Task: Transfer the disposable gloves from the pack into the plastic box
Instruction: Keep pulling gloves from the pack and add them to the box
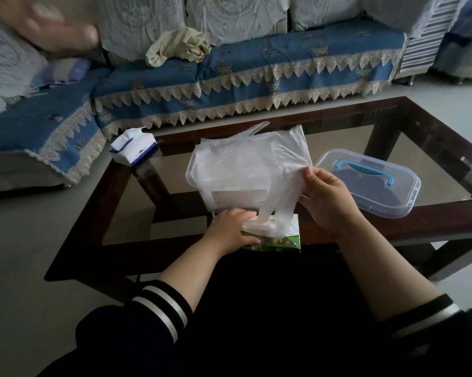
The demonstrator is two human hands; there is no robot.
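a long sofa (256, 66) in a blue cover with a lace fringe runs along the far side, a crumpled cream cloth (177, 46) lying on its seat; in front of it stands the glass-topped counter (409, 221) with its dark wooden frame; on the glass near the middle sits the clear plastic box (229, 186), open at the top; to its right, apart from it, the lid (365, 183) lies flat with its blue handle up; on the far left corner a white and blue tissue pack (134, 149) sits at the edge; the glove pack (278, 239), green along its front, lies at the near edge, just in front of the box; a thin translucent glove (259, 156) is stretched up out of the pack's slot and drapes over the box's opening; both forearms reach forward from dark sleeves with white stripes; the left hand (230, 229) lies palm down on the left end of the pack, fingers curled over its top and thumb on its front, gripping it; the right hand (324, 194) is raised beside the box's right side, back toward me, thumb and fingertips pinching the glove's edge.
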